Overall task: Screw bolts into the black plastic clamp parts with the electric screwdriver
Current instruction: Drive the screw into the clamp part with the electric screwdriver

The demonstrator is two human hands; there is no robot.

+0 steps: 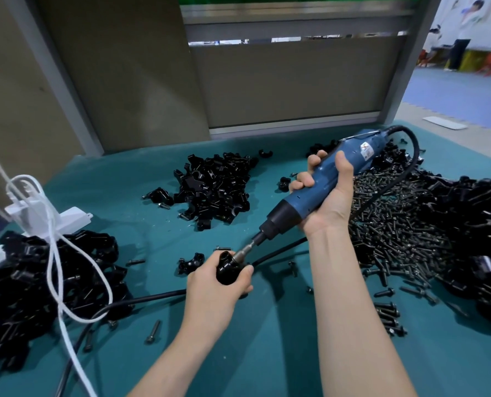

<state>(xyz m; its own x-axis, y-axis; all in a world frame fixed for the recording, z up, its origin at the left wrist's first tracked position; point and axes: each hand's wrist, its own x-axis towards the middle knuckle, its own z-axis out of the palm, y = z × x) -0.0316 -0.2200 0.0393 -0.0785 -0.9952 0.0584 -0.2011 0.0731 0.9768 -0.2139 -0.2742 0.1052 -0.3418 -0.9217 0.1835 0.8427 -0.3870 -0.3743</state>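
**Surface:** teal bench mat [152, 230], grey partition panels behind it.

**Landmark:** electric screwdriver [295, 206], blue body, black nose, pointing down and to the left. Its black cord [411, 156] loops off the rear end.

**Right hand** [331, 199]: fingers and thumb wrapped round the screwdriver's body.

**Left hand** [214, 286]: grips one black clamp part [227, 269] just below the screwdriver's nose. The bit [242, 253] meets the part's top. The bolt itself is hidden, so its depth cannot be told.

**Stock:**
- Heap of loose bolts [396, 224], right of the screwdriver, large.
- Heap of clamp parts [215, 187], beyond and left of it.
- Second heap [38, 282], far left, by a white power strip [63, 219].
- Third heap [473, 239], far right.
- Stray bolts [152, 332] on the mat below the nose.

**Progress, as judged:** one part is under the driver. Which heaps are finished cannot be told, but the size of the bolt heap suggests most of the work remains.
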